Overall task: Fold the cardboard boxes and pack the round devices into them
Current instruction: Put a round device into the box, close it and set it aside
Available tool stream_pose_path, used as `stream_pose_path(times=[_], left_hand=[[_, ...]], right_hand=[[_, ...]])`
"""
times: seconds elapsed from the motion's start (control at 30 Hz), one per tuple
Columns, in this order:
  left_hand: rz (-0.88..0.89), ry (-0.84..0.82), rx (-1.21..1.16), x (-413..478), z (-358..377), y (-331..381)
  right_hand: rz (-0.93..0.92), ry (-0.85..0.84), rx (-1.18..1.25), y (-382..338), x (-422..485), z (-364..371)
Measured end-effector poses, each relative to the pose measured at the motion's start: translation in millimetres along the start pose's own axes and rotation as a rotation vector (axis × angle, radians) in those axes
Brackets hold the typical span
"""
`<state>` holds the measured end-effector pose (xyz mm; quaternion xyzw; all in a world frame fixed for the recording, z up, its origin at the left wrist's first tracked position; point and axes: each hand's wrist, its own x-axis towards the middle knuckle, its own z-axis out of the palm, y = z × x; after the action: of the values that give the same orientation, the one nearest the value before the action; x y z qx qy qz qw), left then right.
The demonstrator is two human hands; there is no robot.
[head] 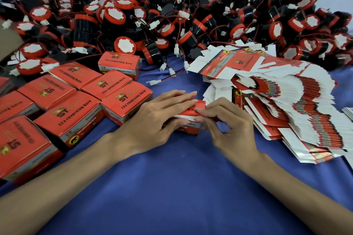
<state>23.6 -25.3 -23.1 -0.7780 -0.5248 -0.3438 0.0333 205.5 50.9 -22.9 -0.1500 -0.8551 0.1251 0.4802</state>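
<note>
A small red box [191, 114] is held between both hands on the blue cloth [172, 187], in the middle of the table. The left hand [152, 120] is laid flat over its top, fingers stretched; the right hand [227, 126] is pinching its red flap with curled fingers. Closed boxes [76, 105] are placed at the left, flat cartons [277, 105] at the right, round devices [172, 15] piled behind.
</note>
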Motion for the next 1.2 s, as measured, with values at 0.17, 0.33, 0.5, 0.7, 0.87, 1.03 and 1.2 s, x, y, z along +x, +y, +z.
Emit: stream_pose_path(times=[0.17,0.33,0.5,0.7,0.87,1.03,1.2], left_hand=[[0.056,-0.004,0.017,1.6,0.3,-2.9],[0.113,0.072,0.084,1.4,0.9,-1.6],[0.140,-0.005,0.184,1.6,-2.5,-0.5],[0.195,0.022,0.447,-0.7,-2.9,1.5],[0.112,0.185,0.689,2.6,-0.7,4.5],[0.107,0.189,0.756,1.5,2.8,3.0],[0.018,0.195,0.768,1.0,-13.2,-12.9]], right_hand=[[-0.153,-0.079,0.030,-3.0,1.1,-0.9],[-0.236,-0.141,-0.069,1.0,1.8,-6.8],[-0.310,-0.173,-0.190,2.6,3.0,-6.3],[-0.150,-0.279,-0.014,-0.1,10.3,-12.7],[-0.031,-0.152,-0.555,31.9,57.8,-10.2],[0.242,-0.488,-0.855,61.5,65.6,-4.5],[-0.193,-0.036,-0.714,51.1,45.2,-8.0]])
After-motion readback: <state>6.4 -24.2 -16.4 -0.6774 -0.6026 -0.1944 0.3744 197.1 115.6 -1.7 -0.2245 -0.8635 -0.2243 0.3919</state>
